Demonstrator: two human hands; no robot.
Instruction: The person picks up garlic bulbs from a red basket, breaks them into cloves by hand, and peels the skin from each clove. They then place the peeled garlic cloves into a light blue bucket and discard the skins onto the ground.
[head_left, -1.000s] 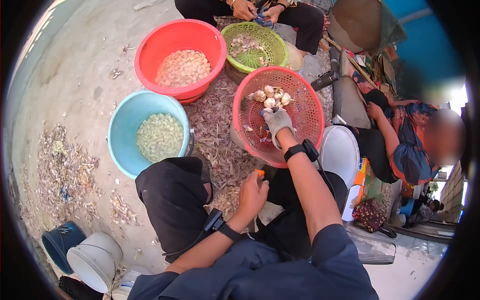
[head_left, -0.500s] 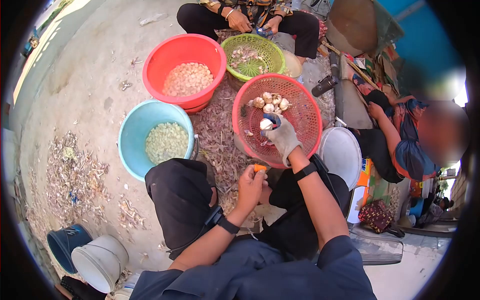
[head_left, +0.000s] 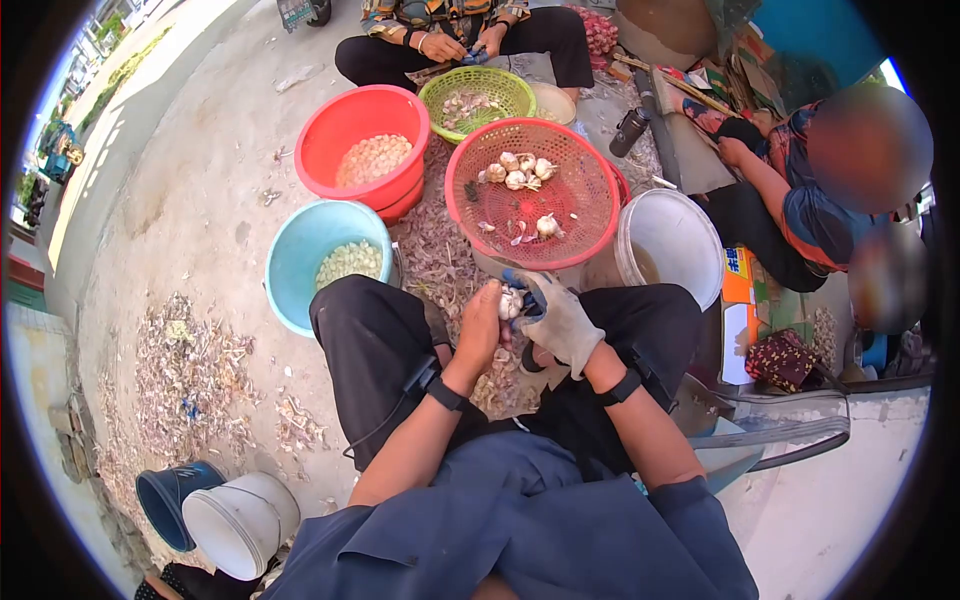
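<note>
Between my knees, my bare left hand (head_left: 480, 326) and my gloved right hand (head_left: 562, 328) meet around a whitish garlic bulb (head_left: 511, 302). The glove is grey with blue fingertips, and its fingers are wrapped around the bulb's right side. My left fingers press on the other side; whether anything else is in that palm is hidden. Just beyond my hands stands a red perforated basket (head_left: 606, 230), with several whole bulbs (head_left: 516, 170) grouped toward its back and one bulb (head_left: 548, 226) nearer me. Loose garlic skins (head_left: 505, 385) lie below my hands.
A light-blue bucket (head_left: 285, 275) and a red tub (head_left: 312, 140) hold peeled cloves at left. Behind is a green basket (head_left: 437, 92), near a seated person's hands (head_left: 465, 45). A white bucket (head_left: 690, 250) stands right, beside another seated person (head_left: 780, 190). Skins (head_left: 190, 370) litter the floor.
My right hand has brought a garlic bulb from above the red basket back to my left hand. The orange object seen in my left hand is now out of sight. The view has shifted.
</note>
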